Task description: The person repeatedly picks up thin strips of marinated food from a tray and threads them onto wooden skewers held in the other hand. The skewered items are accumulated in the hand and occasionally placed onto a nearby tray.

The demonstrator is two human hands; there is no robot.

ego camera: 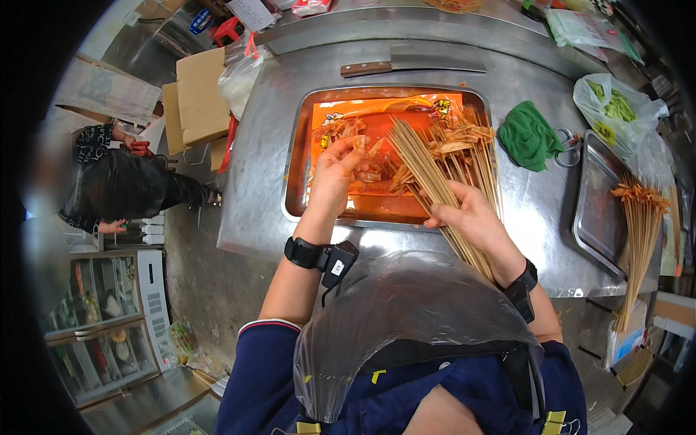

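Observation:
My left hand (336,173) pinches a thin, pale, sauce-coated strip of food (359,143) over a metal tray (291,187). In my right hand (474,218) is a thick bundle of bamboo skewers (421,157), slanting from the tray's middle towards my body. Inside the tray lies an orange printed plastic packet (375,103) with reddish oil around it. Loose strips (338,130) of the same food rest on the packet's left part. At the tray's right side, finished skewers (484,168) carry bunched food at their far ends.
A wooden-handled cleaver (375,68) lies behind the tray. To the right are a green cloth (528,135), scissors (568,147), a second metal tray (598,206), loaded skewers (639,244) overhanging the table edge, and a bag of greens (614,106). Another person (122,182) stands left, beyond a cardboard box (204,98).

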